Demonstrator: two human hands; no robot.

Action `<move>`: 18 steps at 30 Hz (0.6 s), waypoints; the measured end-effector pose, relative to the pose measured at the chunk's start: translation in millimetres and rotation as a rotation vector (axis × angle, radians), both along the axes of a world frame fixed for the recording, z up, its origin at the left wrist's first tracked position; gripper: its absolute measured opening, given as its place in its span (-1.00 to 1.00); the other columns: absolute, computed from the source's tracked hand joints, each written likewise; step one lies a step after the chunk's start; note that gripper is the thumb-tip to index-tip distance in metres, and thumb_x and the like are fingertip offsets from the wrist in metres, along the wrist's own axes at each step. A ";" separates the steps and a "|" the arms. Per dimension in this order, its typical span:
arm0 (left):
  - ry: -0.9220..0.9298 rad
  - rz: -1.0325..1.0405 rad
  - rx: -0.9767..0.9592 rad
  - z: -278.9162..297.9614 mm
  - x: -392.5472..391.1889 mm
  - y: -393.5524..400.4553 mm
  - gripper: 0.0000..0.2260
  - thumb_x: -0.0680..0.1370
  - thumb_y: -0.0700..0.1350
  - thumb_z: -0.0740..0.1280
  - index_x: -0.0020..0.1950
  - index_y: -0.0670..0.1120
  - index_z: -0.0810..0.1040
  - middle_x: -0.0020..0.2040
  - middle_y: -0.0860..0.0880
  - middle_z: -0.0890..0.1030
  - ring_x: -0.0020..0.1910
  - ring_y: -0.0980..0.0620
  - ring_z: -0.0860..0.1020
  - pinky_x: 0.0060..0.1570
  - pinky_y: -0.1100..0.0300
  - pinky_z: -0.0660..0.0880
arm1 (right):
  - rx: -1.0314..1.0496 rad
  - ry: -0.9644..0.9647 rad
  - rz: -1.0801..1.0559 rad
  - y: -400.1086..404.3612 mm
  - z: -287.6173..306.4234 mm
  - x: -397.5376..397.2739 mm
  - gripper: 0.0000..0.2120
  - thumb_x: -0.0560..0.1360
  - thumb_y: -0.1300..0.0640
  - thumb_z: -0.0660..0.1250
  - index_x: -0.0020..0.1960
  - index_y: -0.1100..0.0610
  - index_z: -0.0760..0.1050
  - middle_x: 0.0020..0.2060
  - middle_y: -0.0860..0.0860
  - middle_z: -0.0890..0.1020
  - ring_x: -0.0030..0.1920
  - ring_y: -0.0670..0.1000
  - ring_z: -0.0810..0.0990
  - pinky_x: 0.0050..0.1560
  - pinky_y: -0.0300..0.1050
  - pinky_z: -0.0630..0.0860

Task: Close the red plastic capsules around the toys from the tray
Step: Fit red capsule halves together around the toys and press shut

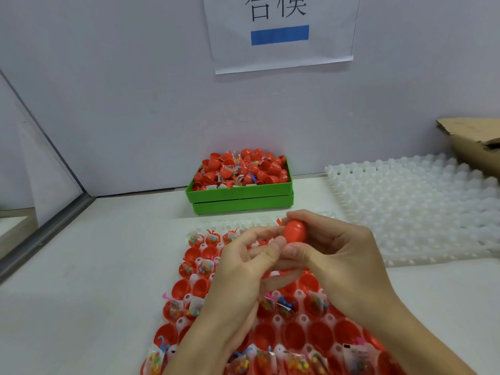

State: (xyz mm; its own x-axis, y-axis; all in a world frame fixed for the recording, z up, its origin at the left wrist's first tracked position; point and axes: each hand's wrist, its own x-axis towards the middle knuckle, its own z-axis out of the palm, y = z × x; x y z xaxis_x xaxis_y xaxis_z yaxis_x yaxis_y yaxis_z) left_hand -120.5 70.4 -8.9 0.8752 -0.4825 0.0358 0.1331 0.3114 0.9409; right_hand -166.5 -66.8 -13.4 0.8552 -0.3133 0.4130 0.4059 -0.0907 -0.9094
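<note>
A red capsule (295,231) is held up above the far end of the tray (273,319), and it looks joined into 1 egg shape, though the seam is too blurred to say whether it has clicked fully home; a sliver of orange toy seems to poke out at its upper left. The right hand (335,250) has its fingers and thumb curled round the capsule, holding it from the right side. The left hand (243,261) is just beside it, its fingertips bent and touching or nearly touching the capsule's left end, so it seems to be pressing or steadying; whether it truly pinches the capsule cannot be told. Below the hands the tray holds many open red halves (200,286), some bare and some already loaded with small bagged toys (201,267) of coloured beads, so by this view most of the tray is yet to be closed and only the capsule in hand is at the closing step. Behind, against the wall, a green bin (238,194) is heaped with red halves and loose toys; no pile of finished capsules can be picked out with certainty. To the right lies a white empty-looking mould tray (422,207), with a cardboard box (470,142) at its far corner, and a paper sign (280,33) hangs on the wall.
</note>
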 end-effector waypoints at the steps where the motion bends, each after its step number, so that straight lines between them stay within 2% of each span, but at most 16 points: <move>1: 0.019 0.004 -0.034 1.1 0.1 1.0 -0.69 0.42 -0.21 0.39 0.14 -0.25 0.57 -0.17 -0.22 0.69 -0.17 -0.11 0.70 -0.19 0.13 0.64 | -0.061 0.000 -0.029 0.2 -0.9 -0.1 -0.64 0.32 0.31 0.56 0.02 -0.02 0.67 -0.13 -0.04 0.75 -0.07 0.02 0.73 0.01 -0.10 0.65; 4: 0.044 0.011 -0.084 1.9 1.3 3.5 -0.75 0.42 -0.26 0.41 0.09 -0.23 0.60 -0.28 -0.18 0.66 -0.25 -0.03 0.68 -0.19 0.18 0.63 | -0.164 0.015 -0.065 1.6 -4.3 0.1 -0.58 0.31 0.22 0.59 0.10 -0.10 0.65 -0.08 -0.14 0.73 0.01 -0.06 0.70 0.04 -0.04 0.64; 6: 0.043 0.033 -0.086 -0.1 2.9 3.7 -0.84 0.47 -0.29 0.38 0.04 -0.21 0.64 -0.20 -0.21 0.69 -0.21 -0.04 0.69 -0.17 0.22 0.62 | -0.201 0.017 -0.051 0.9 -5.8 0.2 -0.54 0.34 0.22 0.57 0.19 -0.06 0.63 -0.02 -0.16 0.72 0.06 -0.11 0.69 0.07 -0.05 0.63; 8: 0.031 0.082 -0.084 0.0 3.8 3.9 -0.85 0.52 -0.30 0.35 0.01 -0.20 0.69 -0.09 -0.23 0.71 -0.10 -0.08 0.71 -0.11 0.22 0.62 | -0.245 -0.010 -0.048 -1.9 -6.2 0.5 -0.57 0.41 0.30 0.51 0.24 0.03 0.61 0.01 -0.14 0.72 0.06 -0.12 0.69 0.11 -0.06 0.61; 10: -0.043 0.092 -0.041 0.3 4.5 4.9 -0.82 0.46 -0.23 0.41 0.03 -0.15 0.71 -0.05 -0.20 0.71 -0.02 -0.09 0.70 -0.03 0.20 0.62 | -0.316 -0.042 -0.109 -4.9 -4.8 1.0 -0.59 0.43 0.38 0.46 0.19 0.02 0.63 -0.04 -0.16 0.73 -0.02 -0.13 0.70 0.06 -0.11 0.62; 12: -0.195 0.092 0.095 -0.1 4.9 7.0 -0.74 0.41 -0.18 0.48 0.09 -0.06 0.70 -0.08 -0.13 0.73 -0.04 -0.06 0.71 -0.02 0.22 0.61 | -0.331 -0.056 -0.154 -7.0 -2.6 1.0 -0.57 0.40 0.42 0.47 0.11 -0.02 0.66 -0.09 -0.19 0.73 -0.06 -0.16 0.71 0.03 -0.17 0.62; 15: -0.354 0.159 0.230 -0.7 4.5 6.8 -0.71 0.42 -0.28 0.50 0.07 0.03 0.69 -0.15 -0.04 0.74 -0.13 -0.02 0.72 -0.08 0.25 0.61 | -0.310 -0.062 -0.180 -6.7 -0.3 0.2 -0.53 0.35 0.46 0.49 -0.02 -0.10 0.68 -0.20 -0.20 0.73 -0.13 -0.17 0.72 -0.02 -0.23 0.62; 18: -0.403 0.225 0.268 -0.3 2.0 3.5 -0.70 0.40 -0.31 0.51 0.03 0.03 0.71 -0.18 0.00 0.74 -0.15 0.03 0.71 -0.10 0.26 0.61 | -0.316 -0.067 -0.239 -4.7 -1.2 -0.8 -0.46 0.33 0.49 0.47 -0.09 -0.19 0.67 -0.29 -0.25 0.71 -0.24 -0.21 0.70 -0.12 -0.32 0.60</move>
